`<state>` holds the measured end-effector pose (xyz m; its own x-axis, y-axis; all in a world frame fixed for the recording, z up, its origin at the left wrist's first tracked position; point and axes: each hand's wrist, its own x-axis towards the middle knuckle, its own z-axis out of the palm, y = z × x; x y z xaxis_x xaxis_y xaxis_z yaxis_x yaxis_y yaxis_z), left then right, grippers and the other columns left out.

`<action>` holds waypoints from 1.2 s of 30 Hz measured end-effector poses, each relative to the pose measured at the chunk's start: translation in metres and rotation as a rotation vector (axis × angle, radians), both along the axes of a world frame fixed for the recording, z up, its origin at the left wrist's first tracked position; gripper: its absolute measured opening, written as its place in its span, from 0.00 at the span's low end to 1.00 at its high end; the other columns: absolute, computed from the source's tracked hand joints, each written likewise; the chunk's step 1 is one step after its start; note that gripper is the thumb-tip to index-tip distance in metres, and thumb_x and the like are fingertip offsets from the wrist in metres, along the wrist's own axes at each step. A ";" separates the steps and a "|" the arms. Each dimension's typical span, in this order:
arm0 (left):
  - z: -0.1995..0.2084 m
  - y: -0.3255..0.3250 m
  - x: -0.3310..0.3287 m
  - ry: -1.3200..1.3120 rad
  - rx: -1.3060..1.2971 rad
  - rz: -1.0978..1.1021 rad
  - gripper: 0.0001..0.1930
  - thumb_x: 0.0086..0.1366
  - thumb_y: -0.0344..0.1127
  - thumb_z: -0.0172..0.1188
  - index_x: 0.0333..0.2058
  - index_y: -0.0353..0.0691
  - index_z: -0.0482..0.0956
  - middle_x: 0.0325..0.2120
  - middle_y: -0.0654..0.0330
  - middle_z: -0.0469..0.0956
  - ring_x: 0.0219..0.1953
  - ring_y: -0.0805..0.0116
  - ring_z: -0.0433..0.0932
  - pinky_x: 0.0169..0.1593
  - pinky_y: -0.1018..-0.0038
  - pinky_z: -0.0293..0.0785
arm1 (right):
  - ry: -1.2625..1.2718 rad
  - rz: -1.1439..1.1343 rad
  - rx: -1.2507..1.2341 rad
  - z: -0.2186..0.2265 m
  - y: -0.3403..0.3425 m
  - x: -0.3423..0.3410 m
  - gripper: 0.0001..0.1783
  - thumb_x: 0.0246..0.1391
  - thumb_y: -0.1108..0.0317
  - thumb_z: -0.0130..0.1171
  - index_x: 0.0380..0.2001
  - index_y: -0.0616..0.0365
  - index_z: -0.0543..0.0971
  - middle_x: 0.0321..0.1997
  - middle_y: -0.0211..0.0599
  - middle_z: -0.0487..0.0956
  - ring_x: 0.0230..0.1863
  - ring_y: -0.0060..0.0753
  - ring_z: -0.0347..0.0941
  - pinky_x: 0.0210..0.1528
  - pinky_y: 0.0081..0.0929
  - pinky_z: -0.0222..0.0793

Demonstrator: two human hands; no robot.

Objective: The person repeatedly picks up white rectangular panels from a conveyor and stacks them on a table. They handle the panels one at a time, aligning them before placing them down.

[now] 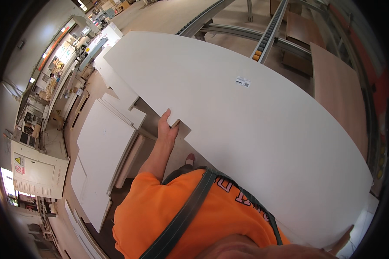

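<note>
On the near side of the grey metal roller conveyor (270, 36), a large white flat panel (246, 125) is held. Its notched edge, facing away from the conveyor, is clasped in the grip of the left hand (167, 127). Nearer and farther right than the conveyor, the right hand (343, 241) is partly hidden; its grip cannot be told. Flat white boards (101, 136) are stacked left of the conveyor.

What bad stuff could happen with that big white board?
The big white board might slip from the left hand, which grips its edge, and perhaps hit the shoe on the floor. Also, the cut-out's edge is right beside that bare hand, so it could scrape the skin.
</note>
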<state>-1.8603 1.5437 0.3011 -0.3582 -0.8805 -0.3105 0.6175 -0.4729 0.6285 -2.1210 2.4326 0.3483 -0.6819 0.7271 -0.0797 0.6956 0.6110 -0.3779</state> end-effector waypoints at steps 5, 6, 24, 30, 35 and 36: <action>0.002 -0.041 0.039 -0.002 0.010 0.042 0.16 0.60 0.30 0.59 0.46 0.34 0.70 0.43 0.56 0.76 0.46 0.59 0.76 0.51 0.64 0.75 | 0.012 0.129 0.022 0.047 -0.085 0.034 0.48 0.56 0.28 0.39 0.44 0.72 0.78 0.47 0.57 0.77 0.48 0.56 0.72 0.51 0.44 0.68; 0.005 -0.047 0.044 0.018 -0.005 0.018 0.16 0.60 0.30 0.59 0.46 0.34 0.70 0.43 0.55 0.76 0.46 0.59 0.76 0.51 0.64 0.75 | 0.022 0.156 0.017 0.050 -0.098 0.035 0.48 0.56 0.29 0.39 0.44 0.72 0.78 0.47 0.57 0.77 0.48 0.56 0.72 0.51 0.44 0.68; 0.018 -0.232 0.121 0.068 0.141 0.057 0.17 0.59 0.31 0.62 0.45 0.36 0.71 0.43 0.55 0.75 0.45 0.56 0.76 0.51 0.61 0.75 | 0.113 0.453 -0.022 0.148 -0.352 0.102 0.45 0.57 0.32 0.41 0.45 0.71 0.77 0.45 0.54 0.78 0.46 0.52 0.74 0.50 0.40 0.69; 0.024 -0.290 0.136 0.050 0.173 0.089 0.16 0.60 0.31 0.60 0.46 0.33 0.70 0.42 0.53 0.75 0.46 0.55 0.75 0.48 0.63 0.76 | 0.116 0.509 -0.022 0.164 -0.422 0.111 0.44 0.57 0.33 0.42 0.46 0.71 0.76 0.44 0.53 0.78 0.45 0.50 0.74 0.50 0.39 0.69; 0.033 -0.351 0.146 -0.045 0.175 0.096 0.17 0.59 0.34 0.61 0.45 0.35 0.71 0.41 0.54 0.75 0.44 0.56 0.75 0.46 0.65 0.75 | 0.063 0.535 -0.019 0.170 -0.473 0.102 0.43 0.58 0.33 0.42 0.46 0.70 0.76 0.44 0.52 0.78 0.45 0.49 0.75 0.49 0.38 0.70; 0.033 -0.365 0.148 -0.038 0.150 0.114 0.17 0.59 0.35 0.61 0.45 0.35 0.71 0.41 0.54 0.75 0.44 0.57 0.76 0.45 0.65 0.75 | 0.054 0.532 -0.017 0.171 -0.481 0.099 0.43 0.58 0.34 0.42 0.47 0.70 0.76 0.44 0.52 0.78 0.44 0.49 0.75 0.49 0.38 0.70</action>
<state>-1.7125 1.1788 0.3342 -0.2441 -0.8576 -0.4528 0.6498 -0.4912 0.5801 -2.0219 1.9517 0.5198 -0.9593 0.2791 -0.0428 0.2710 0.8673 -0.4176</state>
